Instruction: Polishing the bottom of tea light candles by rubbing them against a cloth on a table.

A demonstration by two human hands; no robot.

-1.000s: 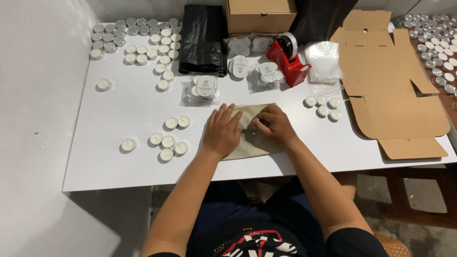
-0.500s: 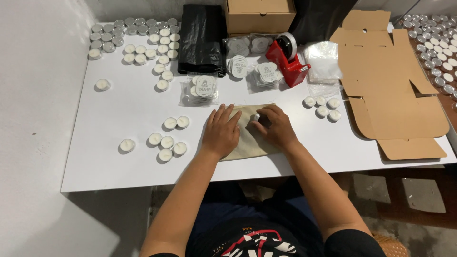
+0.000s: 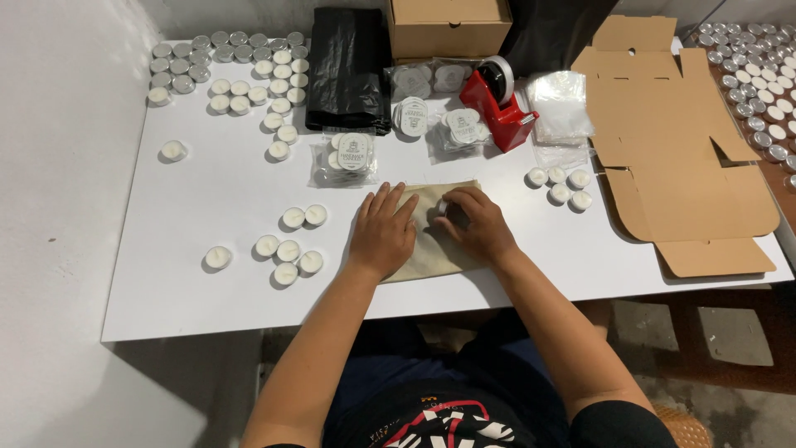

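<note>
A beige cloth pouch (image 3: 431,249) lies flat on the white table (image 3: 207,307) in front of me. My left hand (image 3: 383,231) rests flat on its left half, fingers spread, pressing it down. My right hand (image 3: 471,222) sits on the right half with fingers curled around a small white tealight (image 3: 443,206) at the pouch's top edge. Loose tealights (image 3: 288,249) lie just left of my left hand. Another small group of tealights (image 3: 560,184) sits to the right of my right hand.
Many tealights (image 3: 232,75) fill the far left corner. A black bag stack (image 3: 348,70), packets of round labels (image 3: 344,158), a red tape dispenser (image 3: 499,108), clear bags (image 3: 562,108), a closed cardboard box (image 3: 448,25) and a flat unfolded box (image 3: 680,141) lie beyond.
My right hand has shifted slightly up and left on the pouch, bringing the tealight toward its top edge. My left hand stays pressed on the pouch.
</note>
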